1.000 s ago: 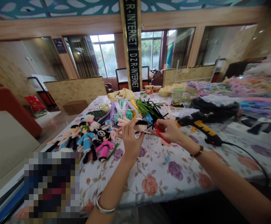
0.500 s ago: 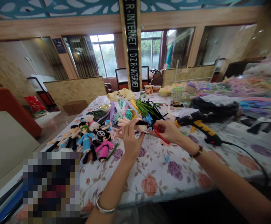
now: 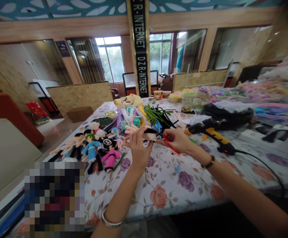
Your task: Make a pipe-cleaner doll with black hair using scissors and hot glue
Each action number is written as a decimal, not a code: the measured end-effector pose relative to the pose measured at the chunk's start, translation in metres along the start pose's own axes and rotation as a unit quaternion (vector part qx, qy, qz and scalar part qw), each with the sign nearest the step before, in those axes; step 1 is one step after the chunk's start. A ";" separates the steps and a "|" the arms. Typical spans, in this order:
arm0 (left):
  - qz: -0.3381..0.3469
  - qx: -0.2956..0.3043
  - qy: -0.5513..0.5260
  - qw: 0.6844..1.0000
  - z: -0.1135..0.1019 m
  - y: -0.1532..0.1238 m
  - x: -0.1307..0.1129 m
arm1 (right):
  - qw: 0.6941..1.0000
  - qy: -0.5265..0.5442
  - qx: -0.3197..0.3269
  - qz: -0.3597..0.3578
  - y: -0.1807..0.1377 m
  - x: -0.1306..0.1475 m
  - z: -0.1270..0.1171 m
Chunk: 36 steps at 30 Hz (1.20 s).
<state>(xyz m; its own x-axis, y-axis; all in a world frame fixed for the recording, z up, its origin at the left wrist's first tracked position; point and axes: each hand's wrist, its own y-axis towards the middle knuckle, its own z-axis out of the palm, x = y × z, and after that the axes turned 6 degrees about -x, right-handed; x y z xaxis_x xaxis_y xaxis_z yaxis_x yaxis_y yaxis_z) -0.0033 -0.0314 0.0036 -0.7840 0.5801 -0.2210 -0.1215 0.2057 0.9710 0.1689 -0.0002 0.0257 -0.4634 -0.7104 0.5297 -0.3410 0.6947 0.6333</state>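
Observation:
My left hand (image 3: 137,140) is closed around a fuzzy black and cream doll piece (image 3: 150,135), its fingers over the top and the thumb below. The piece looks like a doll's head with black hair, partly covered by the fingers. In my right hand (image 3: 178,138) is a red-handled tool (image 3: 169,144), like pliers or scissors; the fingers wrap its handles. Its dark tip points left, up against the black part; whether it grips anything is too small to tell. Finished fuzzy dolls (image 3: 90,148) lie left of my left hand, among them a pink-robed doll (image 3: 112,158).
Bundles of coloured fuzzy stems (image 3: 131,115) and green stems (image 3: 156,114) lie behind my hands. A yellow and black glue gun (image 3: 214,135) rests to the right, its cable (image 3: 265,163) trailing over the flowered tablecloth (image 3: 183,198). A black bag (image 3: 228,115) lies behind it.
My right hand has shifted very slightly, and the red handles look closer together. My left hand keeps the doll piece in place.

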 end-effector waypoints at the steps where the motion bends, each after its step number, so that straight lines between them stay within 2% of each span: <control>1: 0.001 -0.001 0.001 1.000 0.000 0.000 0.000 | 1.000 0.000 -0.001 0.002 0.000 0.000 0.000; 23: 0.005 -0.002 0.004 1.000 0.001 0.000 -0.001 | 1.000 -0.014 -0.022 -0.015 0.000 0.001 0.002; 31: 0.002 0.003 -0.007 1.000 0.002 0.000 0.002 | 0.996 -0.026 -0.084 -0.015 0.001 -0.001 0.001; 36: 0.002 0.003 -0.006 1.000 0.002 0.000 0.002 | 0.997 -0.031 -0.058 -0.044 0.001 -0.002 0.000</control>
<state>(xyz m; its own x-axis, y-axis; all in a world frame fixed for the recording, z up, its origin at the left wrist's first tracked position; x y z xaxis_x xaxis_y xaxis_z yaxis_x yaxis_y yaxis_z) -0.0033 -0.0289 0.0032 -0.7775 0.5900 -0.2176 -0.1140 0.2081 0.9715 0.1700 0.0020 0.0252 -0.4859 -0.7577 0.4357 -0.2879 0.6094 0.7387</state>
